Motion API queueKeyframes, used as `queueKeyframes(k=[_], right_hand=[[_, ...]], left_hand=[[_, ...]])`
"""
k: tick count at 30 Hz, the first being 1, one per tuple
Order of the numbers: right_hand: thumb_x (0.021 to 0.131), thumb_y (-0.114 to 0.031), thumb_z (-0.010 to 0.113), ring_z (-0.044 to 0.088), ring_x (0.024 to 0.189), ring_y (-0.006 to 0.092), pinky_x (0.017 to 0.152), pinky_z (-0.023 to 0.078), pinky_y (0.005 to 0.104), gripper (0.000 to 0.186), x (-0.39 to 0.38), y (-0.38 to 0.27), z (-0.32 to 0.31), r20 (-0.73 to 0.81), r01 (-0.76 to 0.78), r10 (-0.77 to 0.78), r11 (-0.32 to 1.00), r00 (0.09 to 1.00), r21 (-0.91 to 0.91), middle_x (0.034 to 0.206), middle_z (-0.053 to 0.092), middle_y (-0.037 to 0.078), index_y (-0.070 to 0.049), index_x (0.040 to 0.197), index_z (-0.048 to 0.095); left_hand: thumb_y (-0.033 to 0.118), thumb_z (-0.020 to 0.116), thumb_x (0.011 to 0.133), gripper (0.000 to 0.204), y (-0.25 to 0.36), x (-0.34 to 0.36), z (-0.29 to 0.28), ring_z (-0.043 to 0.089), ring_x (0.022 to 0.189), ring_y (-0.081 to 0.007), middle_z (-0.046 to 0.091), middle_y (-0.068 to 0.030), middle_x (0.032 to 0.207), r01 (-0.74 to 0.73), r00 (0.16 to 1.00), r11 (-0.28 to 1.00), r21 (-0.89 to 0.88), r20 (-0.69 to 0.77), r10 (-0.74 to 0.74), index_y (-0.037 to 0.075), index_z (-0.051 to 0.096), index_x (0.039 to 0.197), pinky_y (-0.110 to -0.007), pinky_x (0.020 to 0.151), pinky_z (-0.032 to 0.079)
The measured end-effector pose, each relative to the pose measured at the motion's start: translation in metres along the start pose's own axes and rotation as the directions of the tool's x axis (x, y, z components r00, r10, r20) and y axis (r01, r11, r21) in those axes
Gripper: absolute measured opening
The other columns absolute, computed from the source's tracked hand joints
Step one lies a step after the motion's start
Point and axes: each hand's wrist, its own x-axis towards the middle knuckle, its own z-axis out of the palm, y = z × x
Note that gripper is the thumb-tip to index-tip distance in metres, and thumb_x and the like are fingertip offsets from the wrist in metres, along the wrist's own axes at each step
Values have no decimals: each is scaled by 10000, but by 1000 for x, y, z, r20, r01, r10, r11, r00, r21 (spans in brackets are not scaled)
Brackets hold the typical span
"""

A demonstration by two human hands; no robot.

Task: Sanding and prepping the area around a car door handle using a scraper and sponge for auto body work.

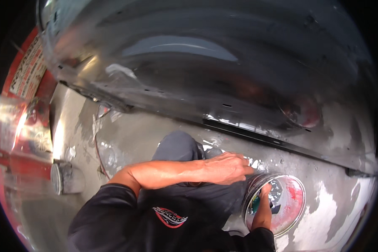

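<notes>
My left arm reaches across my body, and my left hand (227, 168) hangs just beyond my bent grey-trousered knee (177, 147), near the bucket's rim. Its fingers are curled together; the palm is turned away, so anything inside is hidden. To the right, a round bucket (297, 197) with a pale, red-stained inner wall holds water. My right hand (265, 191) is down inside it, its fingers largely hidden. Something green (255, 203) and a small dark flat piece (275, 208) show beside that hand. Ahead stands a large glossy dark-grey car body panel (189, 80), wet in places.
Along the panel's bottom runs a dark sill edge (256, 133). The grey concrete floor (147, 130) has wet patches. A smaller grey bucket (67, 178) stands at left, near a thin reddish cord (99, 151). Red equipment (23, 138) lines the far left.
</notes>
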Motion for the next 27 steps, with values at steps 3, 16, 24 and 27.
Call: queueKeyframes(k=[3, 16, 24, 27], right_hand=[[955, -404, 608, 627, 993, 255, 858, 520, 429, 481, -1, 8, 13, 125, 64, -92, 976, 988, 207, 1135, 683, 132, -13, 1232, 636], [800, -30, 493, 674, 794, 288, 692, 538, 409, 310, -84, -76, 29, -99, 77, -79, 997, 992, -22, 866, 684, 183, 85, 1027, 669], [857, -234, 591, 680, 1048, 429, 927, 546, 439, 503, -61, -68, 55, -212, 36, -70, 987, 975, -160, 1194, 694, 262, 21, 1288, 639], [858, -243, 606, 680, 783, 251, 647, 562, 469, 239, -89, -85, 61, -16, -252, 283, 879, 959, 405, 886, 695, 71, -95, 1030, 679]], left_hand=[[175, 726, 891, 352, 4, -6, 5, 659, 998, -343, 669, -152, 1009, -9, 996, 991, 135, 86, -3, 5, 662, 1193, -452, 870, 558], [222, 695, 937, 461, 0, -11, 10, 654, 1030, -339, 675, -157, 1078, 3, 962, 989, 147, 268, -43, 27, 618, 1349, -458, 894, 547], [203, 746, 907, 436, 23, 2, 8, 678, 1002, -330, 703, -149, 1136, -126, 962, 984, 128, 258, 90, 50, 659, 1306, -439, 893, 553], [187, 762, 897, 389, 27, 15, -4, 686, 1010, -324, 708, -150, 1157, -169, 950, 983, 70, 277, 143, 63, 691, 1258, -431, 905, 555]])
